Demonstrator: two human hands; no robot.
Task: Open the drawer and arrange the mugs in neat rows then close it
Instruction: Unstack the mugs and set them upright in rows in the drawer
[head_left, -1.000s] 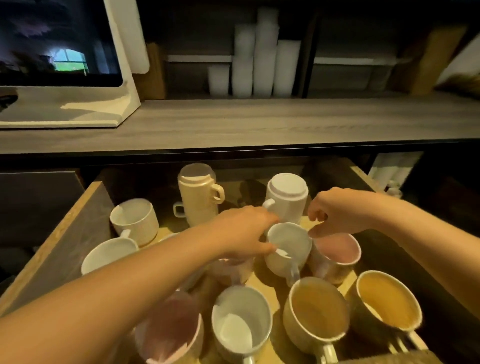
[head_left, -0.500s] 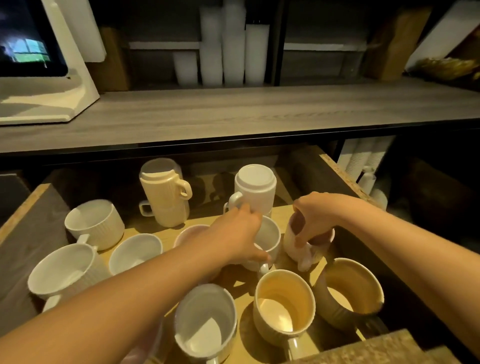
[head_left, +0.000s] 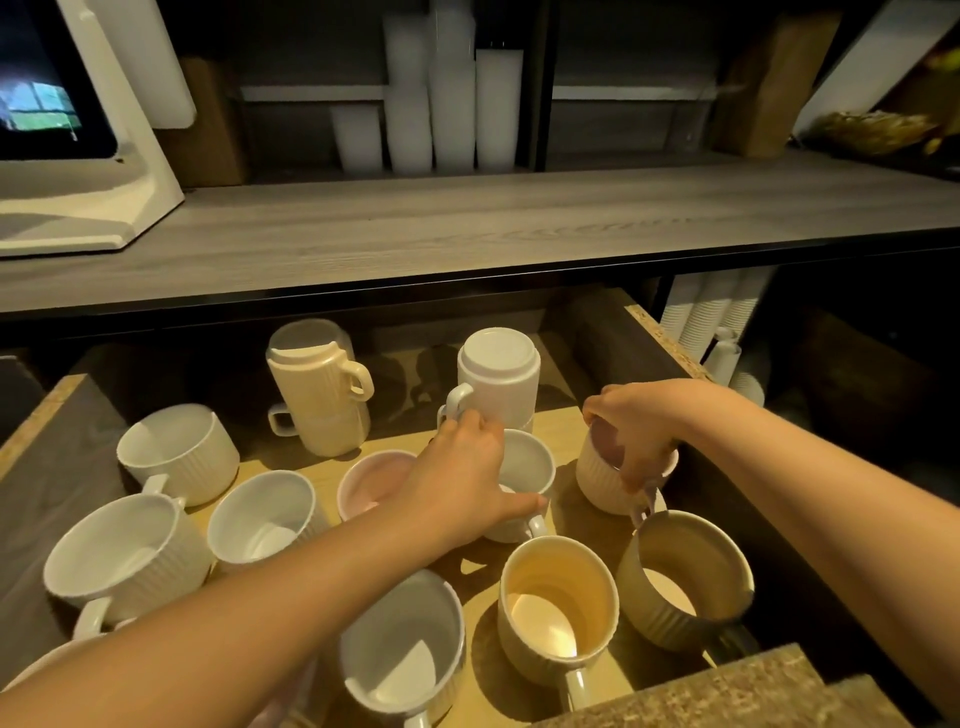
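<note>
Pink mug shifted rightward, right hand gripping rim, drawer open

A grey wood-grain worktop runs across the middle under dim, warm light. At 11 o'clock a white screen stand rests on it, its dark screen reflecting a window. At 12 o'clock, stacked white cups fill a dark shelf.
</note>
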